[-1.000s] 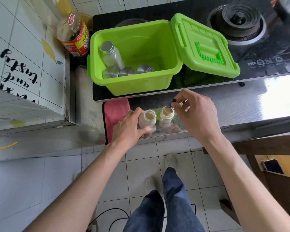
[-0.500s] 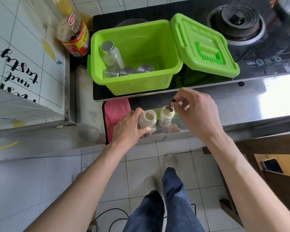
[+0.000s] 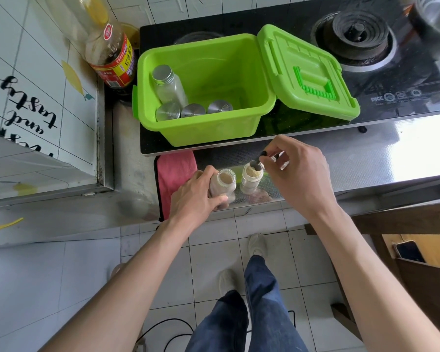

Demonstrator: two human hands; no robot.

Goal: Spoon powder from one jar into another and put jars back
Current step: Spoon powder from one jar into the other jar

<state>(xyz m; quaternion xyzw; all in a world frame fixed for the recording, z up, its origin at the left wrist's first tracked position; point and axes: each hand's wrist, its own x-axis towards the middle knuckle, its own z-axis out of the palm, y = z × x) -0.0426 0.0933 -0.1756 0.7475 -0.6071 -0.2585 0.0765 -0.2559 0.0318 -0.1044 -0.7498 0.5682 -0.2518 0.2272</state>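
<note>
Two small open glass jars of tan powder stand side by side near the front edge of the steel counter. My left hand grips the left jar by its side. The right jar is fuller, almost to the rim. My right hand pinches a small dark spoon, whose bowl sits at the mouth of the right jar. Behind them is an open green box that holds a capped glass jar and three metal-lidded jars.
The box's lid hangs open to the right over the black gas stove. A pink cloth lies left of the jars. A sauce bottle stands by the tiled wall. A phone lies on a wooden shelf lower right.
The spoon's bowl has dipped lower onto the powder of the right jar. My left hand keeps its grip on the left jar.
</note>
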